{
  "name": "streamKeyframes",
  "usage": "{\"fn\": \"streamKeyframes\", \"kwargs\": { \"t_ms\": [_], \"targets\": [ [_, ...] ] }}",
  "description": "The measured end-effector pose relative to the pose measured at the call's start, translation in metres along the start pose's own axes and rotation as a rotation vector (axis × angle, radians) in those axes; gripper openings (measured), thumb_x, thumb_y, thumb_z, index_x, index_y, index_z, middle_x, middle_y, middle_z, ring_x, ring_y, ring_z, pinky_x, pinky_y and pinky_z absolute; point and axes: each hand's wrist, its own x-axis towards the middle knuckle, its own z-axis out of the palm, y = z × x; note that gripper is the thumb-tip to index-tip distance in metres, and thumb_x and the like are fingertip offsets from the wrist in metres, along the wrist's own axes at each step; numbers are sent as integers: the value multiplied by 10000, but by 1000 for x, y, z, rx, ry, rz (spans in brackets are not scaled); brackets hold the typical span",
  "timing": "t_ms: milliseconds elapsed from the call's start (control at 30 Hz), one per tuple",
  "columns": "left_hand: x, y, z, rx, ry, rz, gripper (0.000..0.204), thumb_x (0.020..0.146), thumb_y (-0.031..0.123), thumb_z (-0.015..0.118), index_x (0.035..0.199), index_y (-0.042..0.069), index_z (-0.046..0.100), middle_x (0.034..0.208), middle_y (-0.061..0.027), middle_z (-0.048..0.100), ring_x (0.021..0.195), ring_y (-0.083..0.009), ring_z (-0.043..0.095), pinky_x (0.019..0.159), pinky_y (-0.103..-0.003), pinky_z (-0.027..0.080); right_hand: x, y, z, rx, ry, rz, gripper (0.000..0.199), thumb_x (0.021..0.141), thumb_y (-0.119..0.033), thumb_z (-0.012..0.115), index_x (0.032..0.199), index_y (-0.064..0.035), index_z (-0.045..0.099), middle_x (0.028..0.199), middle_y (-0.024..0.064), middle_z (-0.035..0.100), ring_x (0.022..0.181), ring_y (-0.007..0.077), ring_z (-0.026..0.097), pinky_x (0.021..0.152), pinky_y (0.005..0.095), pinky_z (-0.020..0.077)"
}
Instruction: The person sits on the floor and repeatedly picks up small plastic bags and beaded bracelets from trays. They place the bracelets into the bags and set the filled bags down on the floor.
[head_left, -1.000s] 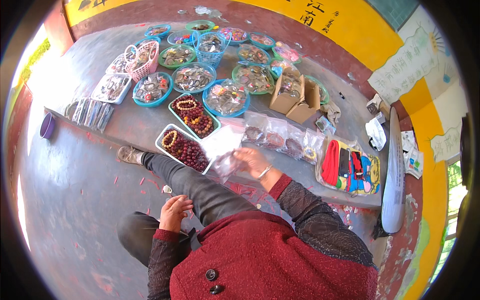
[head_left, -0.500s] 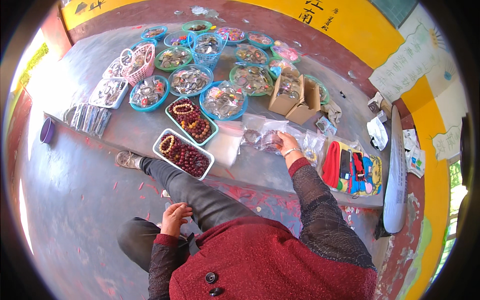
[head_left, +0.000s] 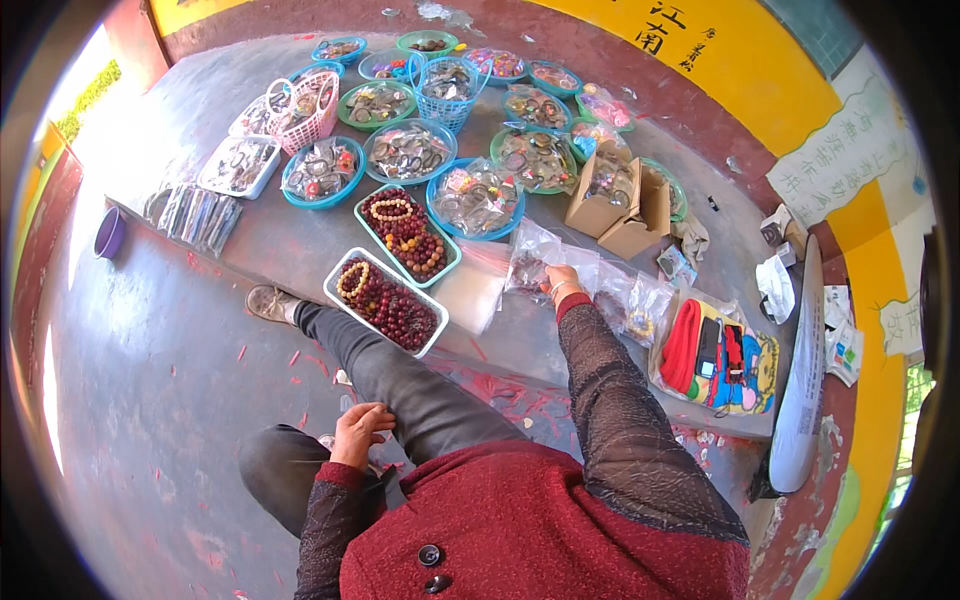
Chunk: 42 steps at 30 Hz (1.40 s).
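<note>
My right hand (head_left: 562, 281) reaches to the platform's near side, its fingers closed at the edge of a clear plastic bag (head_left: 530, 268) with dark bracelets inside. More clear bags (head_left: 610, 285) lie just to its right, one with colourful pieces (head_left: 645, 308). A stack of flat clear bags (head_left: 470, 290) lies to its left. My left hand (head_left: 361, 435) is above my bent knee, fingers curled in and nothing seen in them. Two trays, one white-rimmed (head_left: 436, 342) and one pale green (head_left: 452, 268), hold dark red bead strings.
Several basins and baskets of packed trinkets, such as a blue basin (head_left: 519, 205), cover the platform behind. Opened cardboard boxes (head_left: 640, 235) stand right of them. A colourful packed item (head_left: 725, 355) and a long grey wrapped roll (head_left: 800, 390) lie at right. A purple bowl (head_left: 110, 232) is far left.
My right hand has moved a little left across the clear bags, bringing the bracelet bag nearer the leftmost one. The whole view has shifted slightly; my left hand stays by the knee.
</note>
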Motion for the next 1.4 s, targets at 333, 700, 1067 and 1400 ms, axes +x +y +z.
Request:
{"fn": "streamKeyframes", "kwargs": {
  "t_ms": [333,700,1067,1400],
  "targets": [
    [3,1,4,35,16,10,246,878,218,566,1012,12,574,861,-90,650,758,-167,632,590,-259,462,68,29,-8,-800,79,-428,192,783,-100,510,881,12,632,838,157,651,641,264,658,559,362,519],
    [0,2,4,89,34,9,256,888,209,550,1022,-8,571,864,-92,642,768,-168,629,593,-259,466,-50,-23,12,-1070,414,-490,299,809,-193,490,1072,-101,598,1100,134,581,1059,305,528,881,450,435],
    [1,0,3,114,28,41,244,892,185,535,1022,-18,572,866,-96,644,756,-161,632,567,-249,474,-51,2,46,-971,194,-913,216,766,-188,531,912,-77,646,968,143,608,967,307,543,862,429,416],
    [6,-5,0,138,11,44,243,890,220,549,1011,11,579,860,-79,659,763,-158,642,586,-254,466,-40,-11,98,-1175,140,-874,275,752,-212,606,990,-75,622,1028,120,595,1036,292,517,901,381,419]
  ]
}}
